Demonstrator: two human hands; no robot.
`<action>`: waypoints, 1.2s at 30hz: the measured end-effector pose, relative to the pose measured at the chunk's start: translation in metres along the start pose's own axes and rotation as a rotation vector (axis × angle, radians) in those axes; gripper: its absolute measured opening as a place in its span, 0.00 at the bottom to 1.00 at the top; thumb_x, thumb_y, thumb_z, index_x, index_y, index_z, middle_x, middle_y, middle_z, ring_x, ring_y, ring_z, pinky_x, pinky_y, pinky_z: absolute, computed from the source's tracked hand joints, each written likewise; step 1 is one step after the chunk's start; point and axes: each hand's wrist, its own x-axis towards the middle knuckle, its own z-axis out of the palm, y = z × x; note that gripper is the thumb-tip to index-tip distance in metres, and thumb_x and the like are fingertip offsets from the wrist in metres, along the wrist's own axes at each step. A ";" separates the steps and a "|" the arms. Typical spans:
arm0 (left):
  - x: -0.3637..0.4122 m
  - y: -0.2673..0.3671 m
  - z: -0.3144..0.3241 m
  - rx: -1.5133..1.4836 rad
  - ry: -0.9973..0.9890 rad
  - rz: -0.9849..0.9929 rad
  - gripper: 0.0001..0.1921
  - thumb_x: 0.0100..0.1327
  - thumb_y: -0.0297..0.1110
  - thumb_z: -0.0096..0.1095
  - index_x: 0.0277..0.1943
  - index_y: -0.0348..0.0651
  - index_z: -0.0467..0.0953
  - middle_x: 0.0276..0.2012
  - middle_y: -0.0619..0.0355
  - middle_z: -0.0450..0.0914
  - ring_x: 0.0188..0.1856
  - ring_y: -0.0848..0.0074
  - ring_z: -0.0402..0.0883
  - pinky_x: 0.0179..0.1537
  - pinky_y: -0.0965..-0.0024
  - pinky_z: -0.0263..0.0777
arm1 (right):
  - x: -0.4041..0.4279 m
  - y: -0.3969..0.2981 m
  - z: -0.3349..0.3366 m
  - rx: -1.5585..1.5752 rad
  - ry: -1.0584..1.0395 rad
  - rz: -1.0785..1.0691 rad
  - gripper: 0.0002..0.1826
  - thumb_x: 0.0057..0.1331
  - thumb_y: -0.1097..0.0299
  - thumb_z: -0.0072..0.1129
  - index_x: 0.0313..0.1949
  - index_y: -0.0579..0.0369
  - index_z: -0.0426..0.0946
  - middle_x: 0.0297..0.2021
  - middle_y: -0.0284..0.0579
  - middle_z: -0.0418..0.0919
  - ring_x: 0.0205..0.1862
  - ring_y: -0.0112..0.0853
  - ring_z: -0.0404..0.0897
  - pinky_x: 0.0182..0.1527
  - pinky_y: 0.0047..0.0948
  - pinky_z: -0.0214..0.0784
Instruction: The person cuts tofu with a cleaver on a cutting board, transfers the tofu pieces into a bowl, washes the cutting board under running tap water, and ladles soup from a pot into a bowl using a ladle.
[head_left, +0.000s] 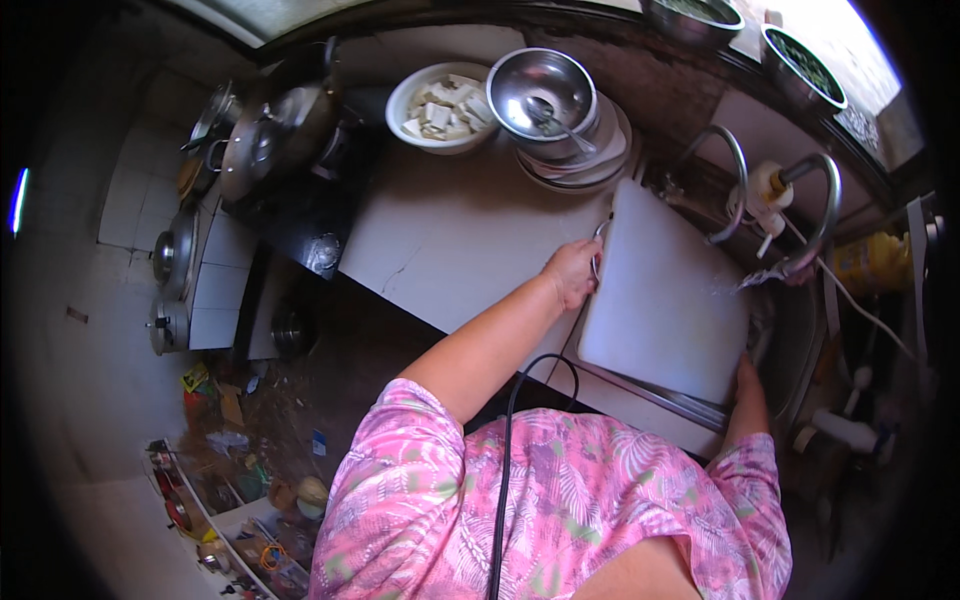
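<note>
A white plastic cutting board (667, 292) is held tilted over the sink (795, 367). My left hand (574, 274) grips its left edge, at the metal carrying handle (599, 244). At the lower right edge is my right hand (745, 379), its fingers mostly hidden by the board. A curved metal faucet (829, 202) pours water (761, 278) by the board's right side. The board hides much of the sink.
On the counter (442, 232) stand a white bowl of tofu pieces (442, 112) and a steel bowl (540, 94) with a spoon, above stacked plates (562, 180). A second faucet (731, 172) rises behind the board. A lidded pot (274, 135) sits left. A black cable (510, 450) hangs before me.
</note>
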 end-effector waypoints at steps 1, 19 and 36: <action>-0.007 0.006 0.002 -0.032 -0.036 -0.014 0.12 0.68 0.42 0.49 0.31 0.47 0.70 0.25 0.62 0.73 0.26 0.74 0.73 0.31 0.68 0.70 | -0.008 -0.001 -0.004 0.007 0.016 0.001 0.31 0.68 0.48 0.37 0.55 0.66 0.67 0.51 0.57 0.73 0.53 0.44 0.72 0.56 0.36 0.62; -0.266 0.135 -0.081 -0.320 -0.339 0.395 0.10 0.66 0.40 0.53 0.31 0.45 0.72 0.38 0.57 0.78 0.45 0.67 0.75 0.51 0.54 0.67 | -0.335 -0.204 -0.010 -0.315 -0.053 -0.442 0.32 0.66 0.45 0.43 0.40 0.69 0.76 0.32 0.57 0.79 0.33 0.38 0.78 0.42 0.35 0.67; -0.619 0.083 -0.241 -0.333 0.212 0.738 0.19 0.72 0.47 0.34 0.30 0.48 0.67 0.31 0.58 0.73 0.42 0.69 0.74 0.51 0.60 0.66 | -0.515 -0.321 0.272 -0.682 -0.697 -1.011 0.30 0.65 0.44 0.46 0.54 0.57 0.71 0.46 0.56 0.77 0.49 0.45 0.75 0.55 0.34 0.63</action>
